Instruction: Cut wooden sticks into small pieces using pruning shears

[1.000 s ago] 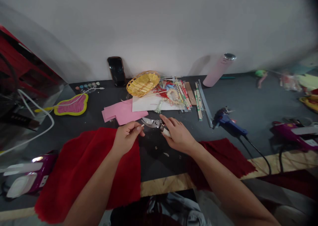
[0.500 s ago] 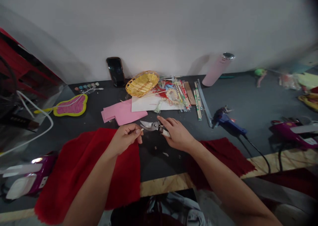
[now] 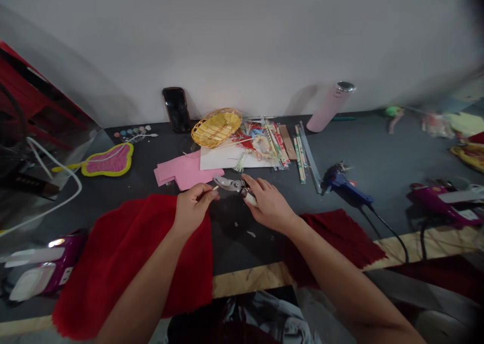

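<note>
Shifted slightly toward the pink sheets [image 3: 185, 170] from half a second ago, the pale stick [image 3: 216, 187] sits pinched between thumb and fingers of my left hand [image 3: 192, 208], above the dark tabletop [image 3: 240, 253]. My right hand [image 3: 270, 205] wraps the handles of the pruning shears [image 3: 231, 184], blade tips just beside the stick; whether they touch, I cannot tell. Beyond lies a yellow woven basket [image 3: 217, 128].

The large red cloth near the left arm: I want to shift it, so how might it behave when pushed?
The large red cloth would probably bunch up rather than slide stiffly, given its soft folds. It could also droop further over the table's front edge, which it overlaps.
</note>
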A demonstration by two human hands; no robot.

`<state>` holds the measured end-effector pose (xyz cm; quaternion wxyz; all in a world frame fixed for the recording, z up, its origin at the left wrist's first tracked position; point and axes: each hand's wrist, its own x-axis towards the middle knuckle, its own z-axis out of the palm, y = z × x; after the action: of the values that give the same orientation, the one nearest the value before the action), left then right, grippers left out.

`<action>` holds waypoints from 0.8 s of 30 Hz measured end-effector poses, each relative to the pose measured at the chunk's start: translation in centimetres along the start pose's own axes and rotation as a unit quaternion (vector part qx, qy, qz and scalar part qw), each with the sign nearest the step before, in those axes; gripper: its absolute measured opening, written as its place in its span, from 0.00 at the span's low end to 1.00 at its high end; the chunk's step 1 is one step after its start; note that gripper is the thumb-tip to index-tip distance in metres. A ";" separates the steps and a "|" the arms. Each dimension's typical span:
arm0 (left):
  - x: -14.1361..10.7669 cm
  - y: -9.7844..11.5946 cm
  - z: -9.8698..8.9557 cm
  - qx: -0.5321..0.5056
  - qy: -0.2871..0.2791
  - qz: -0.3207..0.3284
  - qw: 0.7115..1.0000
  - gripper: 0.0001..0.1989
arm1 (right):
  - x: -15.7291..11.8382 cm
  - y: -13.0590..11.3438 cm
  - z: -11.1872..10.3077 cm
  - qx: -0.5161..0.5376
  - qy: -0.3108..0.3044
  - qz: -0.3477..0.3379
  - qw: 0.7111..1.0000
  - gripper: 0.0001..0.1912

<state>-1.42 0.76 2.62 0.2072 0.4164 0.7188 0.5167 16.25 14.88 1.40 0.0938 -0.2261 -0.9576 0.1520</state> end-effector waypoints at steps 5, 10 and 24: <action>-0.1 0.5 -0.6 -0.017 -0.052 0.000 0.999 0.10 | -0.1 0.3 -0.4 0.002 -0.008 -0.028 1.000 0.35; -0.1 0.7 -0.9 -0.077 -0.112 -0.041 0.990 0.12 | -0.1 0.5 -0.6 -0.016 0.011 -0.033 0.999 0.38; 0.3 -0.3 -0.7 -0.127 -0.100 -0.081 0.983 0.12 | -0.2 -0.8 -0.3 0.005 -0.013 0.001 1.000 0.30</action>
<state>-2.23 0.54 2.70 0.3705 0.3771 0.6541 0.5410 16.20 14.16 1.92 0.0823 -0.2250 -0.9577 0.1596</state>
